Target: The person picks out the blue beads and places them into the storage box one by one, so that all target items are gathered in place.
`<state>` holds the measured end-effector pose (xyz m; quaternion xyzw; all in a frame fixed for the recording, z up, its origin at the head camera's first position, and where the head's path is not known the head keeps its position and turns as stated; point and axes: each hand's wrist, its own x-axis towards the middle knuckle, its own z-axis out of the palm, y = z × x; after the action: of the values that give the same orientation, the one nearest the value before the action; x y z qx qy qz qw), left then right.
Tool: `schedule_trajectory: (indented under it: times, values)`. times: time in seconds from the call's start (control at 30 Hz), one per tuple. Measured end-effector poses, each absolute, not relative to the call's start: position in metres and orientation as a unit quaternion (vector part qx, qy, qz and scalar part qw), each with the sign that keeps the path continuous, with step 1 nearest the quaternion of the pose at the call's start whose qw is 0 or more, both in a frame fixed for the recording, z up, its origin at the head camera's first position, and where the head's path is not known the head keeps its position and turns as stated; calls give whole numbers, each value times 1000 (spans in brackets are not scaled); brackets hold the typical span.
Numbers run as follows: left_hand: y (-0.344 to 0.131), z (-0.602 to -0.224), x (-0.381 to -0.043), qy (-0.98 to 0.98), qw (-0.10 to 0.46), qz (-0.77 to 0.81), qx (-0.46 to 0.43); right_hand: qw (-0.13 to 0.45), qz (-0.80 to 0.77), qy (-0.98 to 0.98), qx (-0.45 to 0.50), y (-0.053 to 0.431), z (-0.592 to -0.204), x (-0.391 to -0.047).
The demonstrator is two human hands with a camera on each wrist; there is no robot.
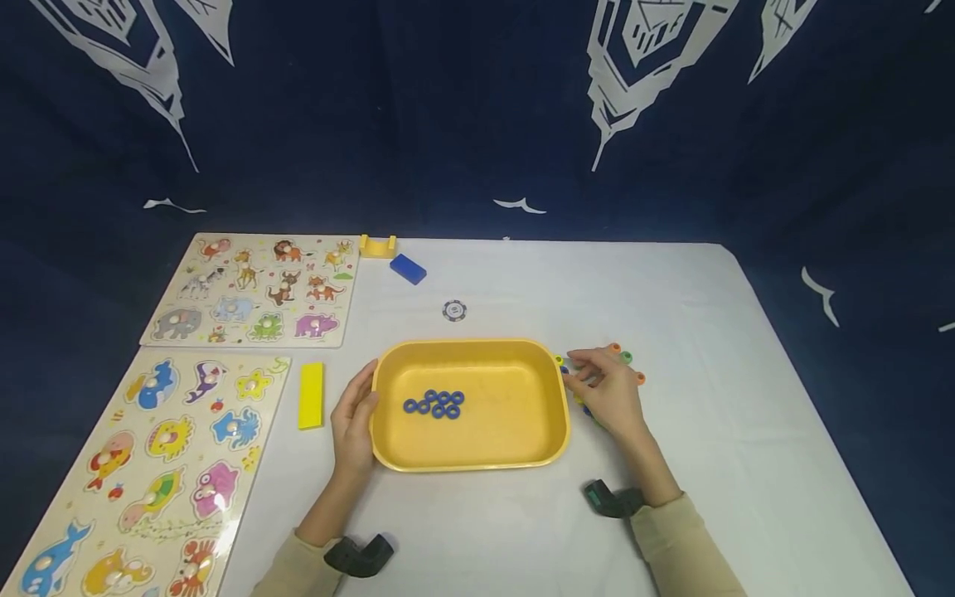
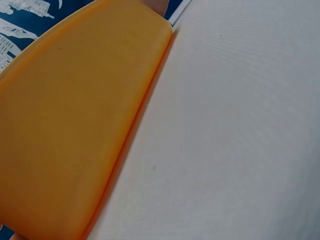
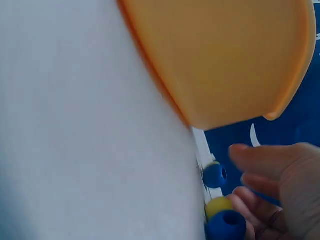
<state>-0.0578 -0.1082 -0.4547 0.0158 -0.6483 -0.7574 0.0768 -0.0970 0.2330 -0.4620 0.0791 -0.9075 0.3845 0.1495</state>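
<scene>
A yellow tray [image 1: 477, 454] stands on the table, with several blue beads [image 1: 438, 411] grouped in its left half. My left hand [image 1: 354, 423] rests against the tray's left side, its fingers fairly straight along the wall. Just past the tray's right end, my right hand [image 1: 608, 390] hovers over a spread of mixed beads [image 1: 627, 357] in orange, green, yellow and blue, partly hidden beneath it. In the right wrist view, thumb and fingers stand apart with nothing visible between them, close to a blue bead [image 3: 226, 226] and a yellow bead [image 3: 218, 205].
Two animal puzzle boards [image 1: 249, 290] lie at the left. Near them are a long yellow block [image 1: 311, 396], a yellow notched block [image 1: 378, 247] and a blue block [image 1: 408, 269]. A poker chip [image 1: 454, 310] lies behind the tray. A dark patterned curtain [image 1: 448, 124] hangs behind the table.
</scene>
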Motion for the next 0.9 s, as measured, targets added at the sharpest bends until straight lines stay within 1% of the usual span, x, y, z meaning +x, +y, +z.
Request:
schedule_trajectory:
  times: [0.2, 0.6, 0.67, 0.77, 0.9]
  values:
    - [-106, -443, -54, -655, 82, -751, 14, 172, 333, -923, 89, 228, -468, -99]
    - [-107, -444, -55, -649, 82, -756, 12, 154, 314, -934, 79, 226, -467, -100]
    - [-107, -444, -55, -648, 80, -758, 12, 147, 318, -934, 76, 226, -463, -100]
    - [-107, -445, -55, -646, 76, -760, 12, 152, 327, -929, 79, 227, -449, -100]
    - [-106, -444, -55, -649, 77, -757, 16, 188, 346, -913, 107, 221, -425, -99]
